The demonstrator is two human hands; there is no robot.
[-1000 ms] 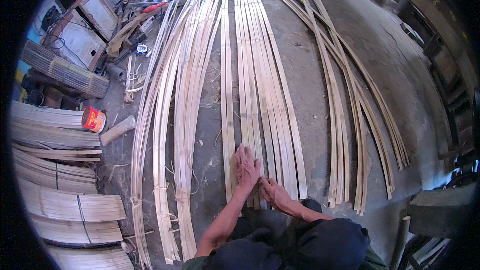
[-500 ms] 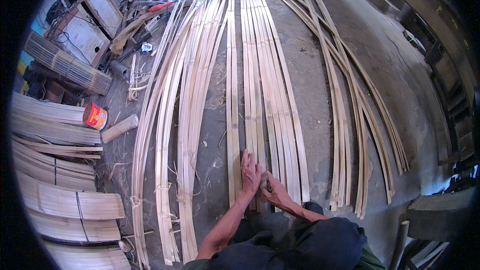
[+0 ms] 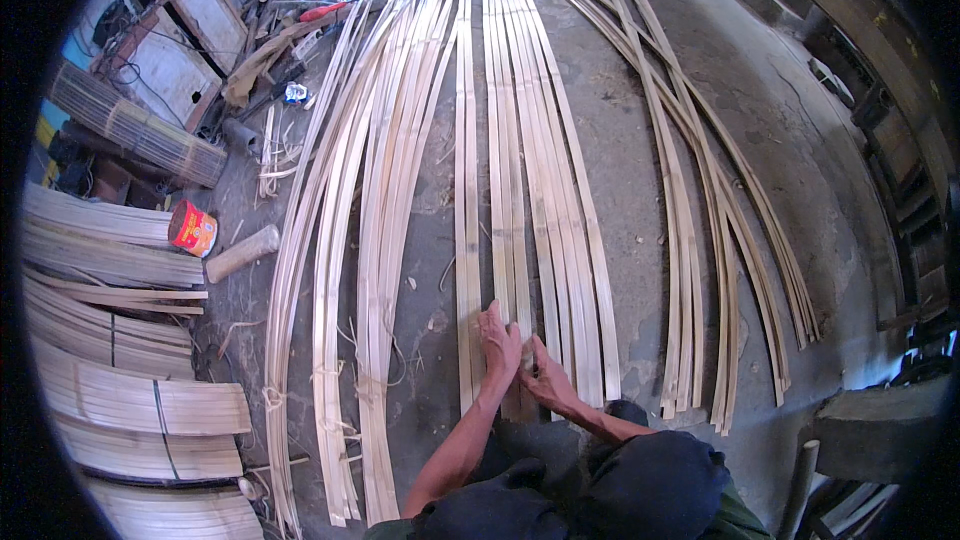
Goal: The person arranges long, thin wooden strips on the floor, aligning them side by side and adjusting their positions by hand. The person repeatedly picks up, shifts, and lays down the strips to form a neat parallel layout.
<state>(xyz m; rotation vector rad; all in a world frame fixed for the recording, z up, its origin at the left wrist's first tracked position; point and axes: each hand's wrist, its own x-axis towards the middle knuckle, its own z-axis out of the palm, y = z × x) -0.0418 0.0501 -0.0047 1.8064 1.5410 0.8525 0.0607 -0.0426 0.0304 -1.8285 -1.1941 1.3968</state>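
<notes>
Long, pale bamboo strips (image 3: 510, 210) run away from me on the floor in front. My left hand (image 3: 500, 345) rests on their near ends, fingers pointing forward along them and thumb apart. Just right of it, my right hand (image 3: 547, 380) has its fingers curled in at the strips' near ends. What it grips is mostly hidden by the fingers and cannot be made out. Another two-strip band (image 3: 467, 190) lies directly left of my left hand. A wider row of strips (image 3: 570, 240) spreads to the right of my hands.
More strips (image 3: 385, 240) lie to the left, with curled shavings at their near ends. Crossed strips (image 3: 680, 210) lie to the right. A red tub (image 3: 193, 228), a short wooden cylinder (image 3: 243, 253) and tied slat bundles (image 3: 190, 408) stand or lie at the left.
My hands have shifted only slightly at the strips' ends. The left fingers are a little more bent, and the grey thing seen in my right hand is now mostly covered.
</notes>
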